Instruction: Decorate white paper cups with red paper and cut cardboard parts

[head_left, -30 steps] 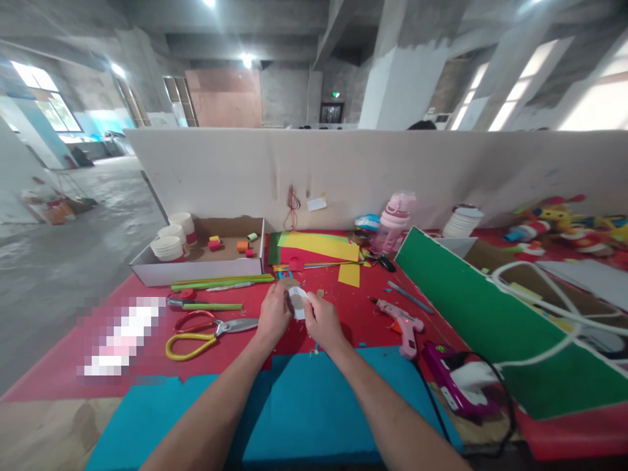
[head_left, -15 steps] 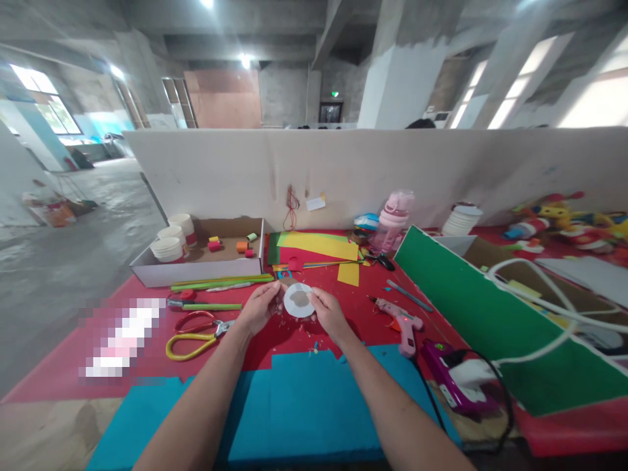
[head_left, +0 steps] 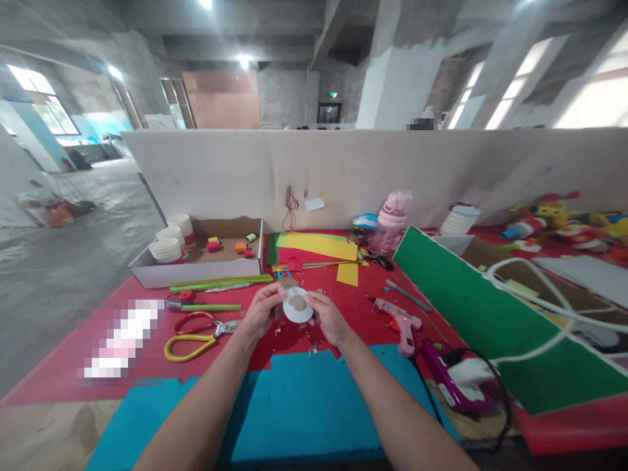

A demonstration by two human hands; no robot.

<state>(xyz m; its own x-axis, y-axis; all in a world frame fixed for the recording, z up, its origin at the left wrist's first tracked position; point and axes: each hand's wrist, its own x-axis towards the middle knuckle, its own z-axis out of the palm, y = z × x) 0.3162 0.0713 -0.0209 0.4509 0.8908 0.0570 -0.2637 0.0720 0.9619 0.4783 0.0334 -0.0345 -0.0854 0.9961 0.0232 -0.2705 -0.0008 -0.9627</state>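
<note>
A round white disc [head_left: 298,315] with a grey-brown patch at its middle is held over the red table cover. My left hand [head_left: 263,309] pinches its left edge, and my right hand [head_left: 327,316] grips the right edge between thumb and fingers. Just behind the disc a brown round piece [head_left: 288,282] shows in part. To the left lie scissors [head_left: 190,347] with one yellow and one red handle. A pink glue gun [head_left: 400,320] rests to the right of my right hand.
Blue foam [head_left: 314,405] covers the near edge. At the back left stands a box [head_left: 196,269] with paper cups. Coloured paper [head_left: 318,246] lies behind my hands. On the right are a green-sided box [head_left: 490,314], a purple power strip [head_left: 456,379] and cables.
The disc has tilted and shifted slightly down and toward the near side between my fingers. More of the brown round piece behind it shows. Both hands still hold the disc.
</note>
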